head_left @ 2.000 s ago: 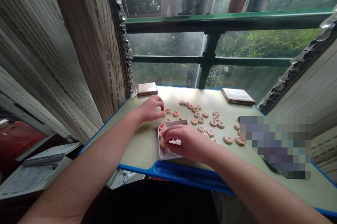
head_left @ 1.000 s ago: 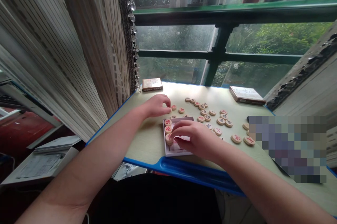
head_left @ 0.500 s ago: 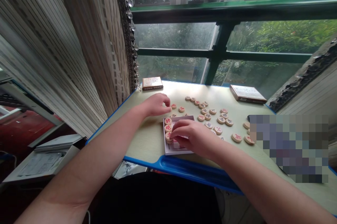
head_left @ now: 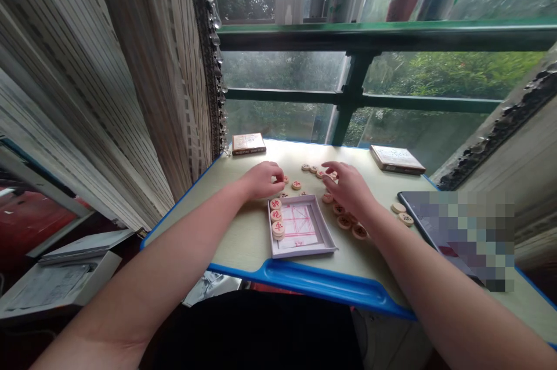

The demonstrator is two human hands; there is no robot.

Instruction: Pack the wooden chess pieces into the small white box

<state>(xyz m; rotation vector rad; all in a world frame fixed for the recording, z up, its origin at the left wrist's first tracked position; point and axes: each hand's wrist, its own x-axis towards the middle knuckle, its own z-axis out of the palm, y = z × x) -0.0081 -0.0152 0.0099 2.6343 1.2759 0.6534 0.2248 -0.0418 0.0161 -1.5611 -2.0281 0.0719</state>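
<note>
The left hand [head_left: 263, 180] rests on the pale, blue-edged tabletop [head_left: 200, 231], its fingers curled narrowly; whether it grips anything is hidden. Just right of its fingertips lies a round, pale wooden disc [head_left: 296, 185] with a red character too small to read. Nearer the body than that hand, slightly to its right, sits a shallow, whitish square box tray [head_left: 300, 253]. Along its left wall, red-marked wooden discs read 車 [head_left: 278, 227] and, less clearly, 炮 [head_left: 276, 216] and 帥 [head_left: 275, 204]; beside them lies white paper [head_left: 300, 222] printed with red lines. The right hand [head_left: 350, 187] reaches over more wooden discs, thumb and forefinger slightly apart; I cannot tell whether it holds one. Below its palm are dark-marked discs [head_left: 343, 221]. Beyond it, to the right, a flat, pale-topped box [head_left: 397, 158] bears illegible writing.
</note>
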